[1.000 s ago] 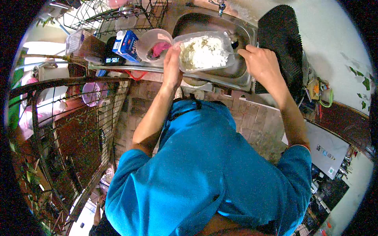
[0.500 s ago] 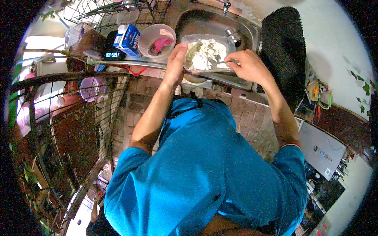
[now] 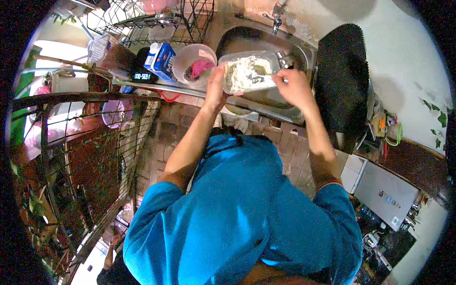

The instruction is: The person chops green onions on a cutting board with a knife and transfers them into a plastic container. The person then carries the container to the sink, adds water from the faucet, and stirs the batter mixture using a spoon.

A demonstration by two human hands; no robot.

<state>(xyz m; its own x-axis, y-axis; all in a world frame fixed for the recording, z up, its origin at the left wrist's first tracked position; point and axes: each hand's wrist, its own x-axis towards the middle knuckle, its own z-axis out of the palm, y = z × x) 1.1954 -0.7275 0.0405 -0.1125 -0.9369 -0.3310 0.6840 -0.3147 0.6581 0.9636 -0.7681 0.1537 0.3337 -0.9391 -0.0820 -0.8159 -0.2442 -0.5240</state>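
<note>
My left hand (image 3: 215,91) grips the left side of a clear plastic container (image 3: 274,58), held slightly tilted over the front of the sink. Inside it lies a thick, lumpy white creamy mixture (image 3: 241,78). In my right hand (image 3: 295,89), fingers pinched, is the handle of a metal spoon (image 3: 270,76); its tip is in the mixture and partly hidden. Just left of the container stands a translucent round tub (image 3: 183,53) with something pink and dark inside. A blue and white milk carton (image 3: 165,62) is beside that tub.
Under the container is a steel sink (image 3: 299,47) with a tap (image 3: 276,23) behind. A black ridged panel (image 3: 342,78) stands at the right. A black wire rack (image 3: 197,21) is at the back left, near a digital display (image 3: 142,76). A metal railing (image 3: 71,99) runs along my left.
The view has shifted, so the counter appears lower. My right hand has moved the spoon within the mixture, which looks more spread out. The left hand keeps hold of the container.
</note>
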